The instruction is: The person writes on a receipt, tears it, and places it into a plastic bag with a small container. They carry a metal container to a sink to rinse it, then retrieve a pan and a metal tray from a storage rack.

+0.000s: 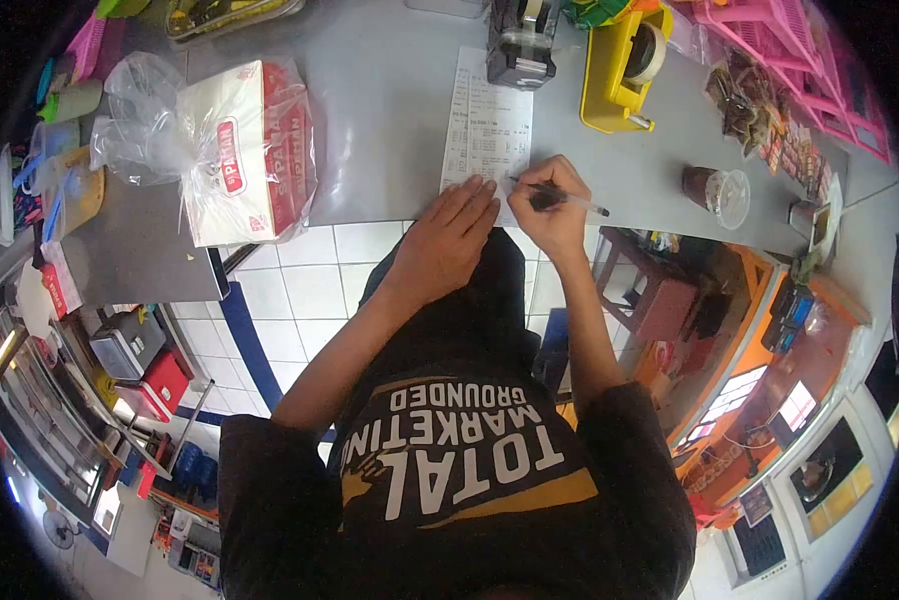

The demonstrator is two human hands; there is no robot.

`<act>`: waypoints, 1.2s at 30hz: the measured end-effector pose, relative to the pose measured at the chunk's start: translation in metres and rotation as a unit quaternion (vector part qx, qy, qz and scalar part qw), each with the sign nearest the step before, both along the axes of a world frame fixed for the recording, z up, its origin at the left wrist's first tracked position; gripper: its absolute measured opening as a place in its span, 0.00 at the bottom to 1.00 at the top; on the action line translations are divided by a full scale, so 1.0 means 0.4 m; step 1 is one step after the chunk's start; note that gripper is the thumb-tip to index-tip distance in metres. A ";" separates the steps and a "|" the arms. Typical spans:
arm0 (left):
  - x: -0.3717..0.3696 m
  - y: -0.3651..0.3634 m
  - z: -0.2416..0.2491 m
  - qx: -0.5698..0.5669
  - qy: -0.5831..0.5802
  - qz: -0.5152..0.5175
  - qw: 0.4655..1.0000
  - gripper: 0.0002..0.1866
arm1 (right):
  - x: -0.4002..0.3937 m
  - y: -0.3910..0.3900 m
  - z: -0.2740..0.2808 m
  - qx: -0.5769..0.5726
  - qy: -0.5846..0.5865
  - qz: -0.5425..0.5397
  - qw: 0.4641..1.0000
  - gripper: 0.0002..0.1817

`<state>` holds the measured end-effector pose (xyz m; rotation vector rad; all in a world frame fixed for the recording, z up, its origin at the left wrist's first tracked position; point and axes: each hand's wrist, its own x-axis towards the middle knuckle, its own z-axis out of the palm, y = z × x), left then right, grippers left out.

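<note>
On the grey table lies a long printed paper slip (487, 125), its near end at the table's front edge. My left hand (449, 238) rests flat on the slip's lower left part, fingers extended and lying side by side. At the slip's lower right, my right hand (552, 205) is closed round a dark pen (559, 197). The pen's tip is on or just above the paper, and its clear back end points right. A black tape dispenser (522, 45) stands over the far right part of the slip.
A bagged white and red box (231, 155) stands to the left. A yellow tape dispenser (609, 75) is at the back right. Farther right are a dark drink cup with a clear lid (727, 195), snack packets and pink baskets (789, 60).
</note>
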<state>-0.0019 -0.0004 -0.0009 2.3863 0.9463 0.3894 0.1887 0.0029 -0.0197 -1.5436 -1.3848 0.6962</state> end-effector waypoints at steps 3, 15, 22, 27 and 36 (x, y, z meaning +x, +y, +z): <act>-0.003 -0.001 0.008 -0.009 -0.006 0.002 1.000 0.23 | 0.004 -0.009 0.004 -0.032 0.037 -0.018 0.999 0.07; -0.058 -0.008 0.019 -0.043 -0.141 0.181 0.972 0.17 | -0.130 0.216 0.048 -0.227 -0.143 0.167 0.949 0.16; -0.060 0.144 -0.002 -0.154 -0.307 0.318 0.884 0.14 | -0.217 0.311 0.116 -0.167 -0.091 0.036 0.981 0.19; -0.068 0.160 0.025 -0.211 -0.276 0.299 0.889 0.12 | -0.202 0.456 0.156 -0.187 -0.086 0.043 0.978 0.25; -0.043 0.099 0.026 -0.078 -0.132 0.204 0.967 0.15 | -0.089 0.048 0.127 -0.173 -0.246 -0.111 0.947 0.23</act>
